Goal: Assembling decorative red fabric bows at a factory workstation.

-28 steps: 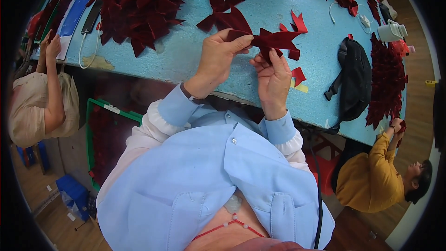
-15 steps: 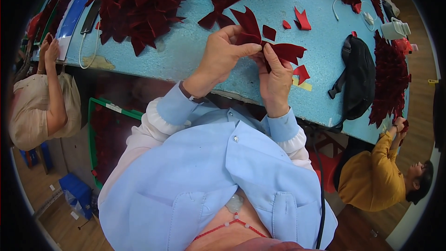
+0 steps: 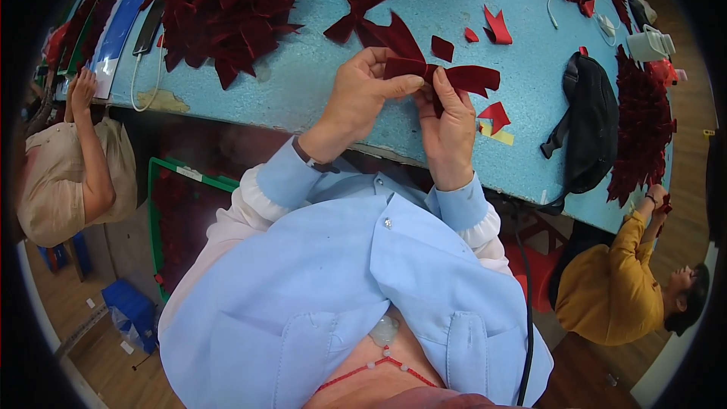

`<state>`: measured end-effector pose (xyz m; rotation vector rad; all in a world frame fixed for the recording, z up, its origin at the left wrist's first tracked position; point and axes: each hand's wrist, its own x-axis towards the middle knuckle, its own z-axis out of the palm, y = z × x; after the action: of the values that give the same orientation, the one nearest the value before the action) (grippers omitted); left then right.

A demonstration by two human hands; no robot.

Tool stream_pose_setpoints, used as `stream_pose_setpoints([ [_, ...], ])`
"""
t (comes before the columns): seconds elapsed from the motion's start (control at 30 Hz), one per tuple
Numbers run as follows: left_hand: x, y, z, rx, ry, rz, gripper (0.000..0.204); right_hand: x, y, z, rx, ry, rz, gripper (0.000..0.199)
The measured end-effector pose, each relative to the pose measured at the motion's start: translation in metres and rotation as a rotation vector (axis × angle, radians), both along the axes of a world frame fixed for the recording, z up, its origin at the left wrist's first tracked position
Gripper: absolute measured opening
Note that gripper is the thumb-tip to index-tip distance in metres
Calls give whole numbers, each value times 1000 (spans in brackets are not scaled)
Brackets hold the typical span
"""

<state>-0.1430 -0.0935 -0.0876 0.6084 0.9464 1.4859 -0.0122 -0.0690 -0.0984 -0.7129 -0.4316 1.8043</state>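
Observation:
A dark red velvet bow [image 3: 471,79] is pinched between my two hands just above the table's near side. My left hand [image 3: 363,92] is closed, thumb and fingers gripping the bow's left part near its middle. On the other side, my right hand [image 3: 448,123] presses its thumb against the bow's centre, with its fingers hidden behind. A ribbon tail [image 3: 397,34] points up and away from the bow. Beyond it lies another dark red bow [image 3: 357,14]. Small red ribbon scraps [image 3: 442,48] are scattered around my hands, one of them a notched strip [image 3: 497,26].
A large heap of dark red bows [image 3: 227,19] covers the table's left part. To the right are a black waist bag [image 3: 587,125], more bows [image 3: 636,132] and a white jug [image 3: 650,45]. Co-workers sit at left [image 3: 72,170] and right [image 3: 613,291]. A green-rimmed crate [image 3: 155,212] stands below.
The bow has turned in my hands: its left loop now lies flat and level, where a tail stood up before. My hands stay in nearly the same place.

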Motion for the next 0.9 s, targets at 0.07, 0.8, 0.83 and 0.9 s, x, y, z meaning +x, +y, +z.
stream_pose_setpoints([
  [0.07,-5,0,3,-29,11,-24,31,1,-1,1,68,-84,-10,14],
  [0.8,6,-3,-18,12,-503,60,9,-7,-7,4,155,-49,-17,15],
  [0.83,4,-3,-19,16,-505,59,9,-7,-8,5,167,-95,-24,15],
  [0.9,3,-2,-8,-17,-390,71,9,-5,-7,6,183,-181,-43,16],
])
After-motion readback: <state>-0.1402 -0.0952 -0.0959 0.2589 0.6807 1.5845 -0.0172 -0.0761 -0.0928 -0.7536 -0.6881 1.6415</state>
